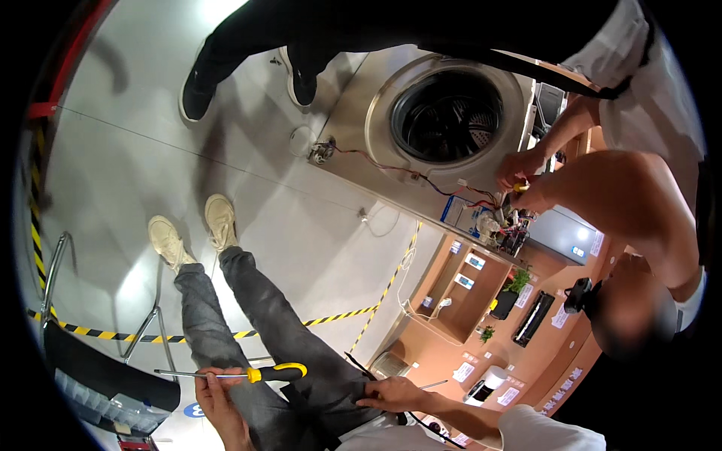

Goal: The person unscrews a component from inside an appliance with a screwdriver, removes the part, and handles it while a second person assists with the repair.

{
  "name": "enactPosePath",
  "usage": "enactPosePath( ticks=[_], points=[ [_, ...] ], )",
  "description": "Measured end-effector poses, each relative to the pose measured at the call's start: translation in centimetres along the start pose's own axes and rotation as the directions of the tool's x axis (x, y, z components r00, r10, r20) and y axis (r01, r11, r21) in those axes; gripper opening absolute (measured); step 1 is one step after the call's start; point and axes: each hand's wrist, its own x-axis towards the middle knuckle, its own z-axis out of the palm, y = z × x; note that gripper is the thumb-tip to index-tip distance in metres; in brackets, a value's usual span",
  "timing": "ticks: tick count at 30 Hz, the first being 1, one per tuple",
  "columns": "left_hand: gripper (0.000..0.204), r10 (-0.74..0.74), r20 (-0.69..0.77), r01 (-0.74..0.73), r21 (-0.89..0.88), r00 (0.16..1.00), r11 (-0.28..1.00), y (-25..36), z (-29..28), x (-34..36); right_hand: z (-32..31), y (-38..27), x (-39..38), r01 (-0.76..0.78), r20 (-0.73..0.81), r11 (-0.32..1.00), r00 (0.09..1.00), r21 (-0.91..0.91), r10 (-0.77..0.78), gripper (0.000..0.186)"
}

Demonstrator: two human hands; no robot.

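Note:
My left hand (218, 402) pinches a screwdriver (280, 373) by its metal shaft. Its black and yellow handle points right, over my grey trousers, and the tip points left. Near my waist my right hand (392, 395) is closed, with fingers curled. A thin rod (435, 385) shows just beyond it; whether it belongs to something in that hand I cannot tell. Farther up stands a washing machine (353, 113) with its round drum opening facing up in the picture. A co-worker's hands (526, 180) hold a small yellow and red tool at its exposed wires (492, 201).
Loose wiring (376, 161) crosses the machine's front to a corner part (322, 150). Yellow-black tape (338, 316) marks the floor. A metal-legged chair (113, 391) stands at lower left. Right of me is a brown display shelf (421, 346) with plants and devices. Another person's dark legs (241, 45) are at the top.

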Motion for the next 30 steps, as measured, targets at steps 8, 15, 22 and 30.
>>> enactPosePath(
  ticks=[8,15,22,30],
  points=[
    [0.023,0.18,0.024,-0.18,-0.027,0.983,0.983,4.3,-0.6,-7.7,0.7,1.1,-4.9,0.038,-0.161,0.998,0.986,-0.05,-0.045,0.054],
    [0.021,0.399,0.044,-0.394,-0.091,0.916,0.915,11.1,0.3,-14.8,0.1,2.2,-8.7,0.137,-0.398,0.989,0.905,-0.055,-0.148,0.051],
    [0.023,0.532,0.3,-0.532,-0.09,0.792,0.842,17.8,0.6,-19.8,-0.2,2.0,-11.7,0.221,-0.587,0.975,0.793,0.034,-0.159,0.042],
    [0.024,0.58,0.385,-0.628,-0.003,0.718,0.778,21.2,2.4,-23.9,0.8,3.0,-13.2,0.3,-0.704,0.939,0.703,0.172,-0.096,0.038]
  ],
)
